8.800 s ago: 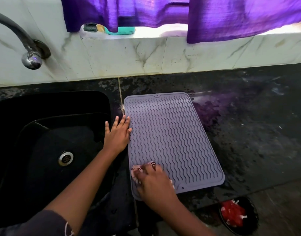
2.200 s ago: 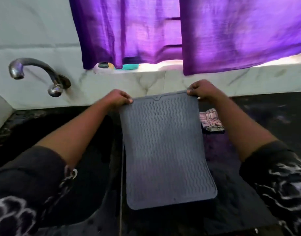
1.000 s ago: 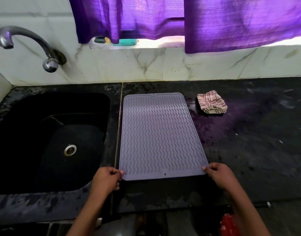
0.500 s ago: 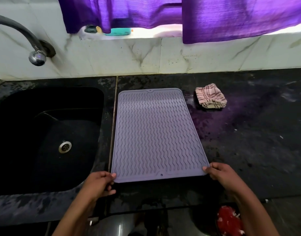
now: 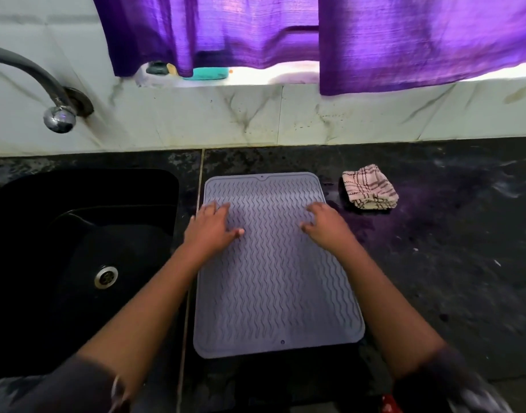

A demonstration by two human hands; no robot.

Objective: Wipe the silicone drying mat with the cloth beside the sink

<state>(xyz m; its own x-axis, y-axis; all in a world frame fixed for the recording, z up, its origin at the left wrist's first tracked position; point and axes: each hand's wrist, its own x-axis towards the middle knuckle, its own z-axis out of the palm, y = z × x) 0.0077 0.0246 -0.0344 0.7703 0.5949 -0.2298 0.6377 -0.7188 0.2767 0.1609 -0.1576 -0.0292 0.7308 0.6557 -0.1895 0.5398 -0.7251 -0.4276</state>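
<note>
Purple curtain (image 5: 404,40) over a bright window (image 5: 285,74); white tiled wall (image 5: 196,120) (grey-veined) behind black stone counter (image 5: 434,263).

Black mottled counter (image 5: 440,263), running along the tiled back wall. Sink (image 5: 62,234) sunk into its left end. Just right of the sink, the grey mat (image 5: 273,293) lies flat, its length running from back to front edge. And the checked cloth (image 5: 370,187) sits bunched near the back edge, just beside the mat's far right corner, not touching. A thin seam runs along the mat's left side.
</note>
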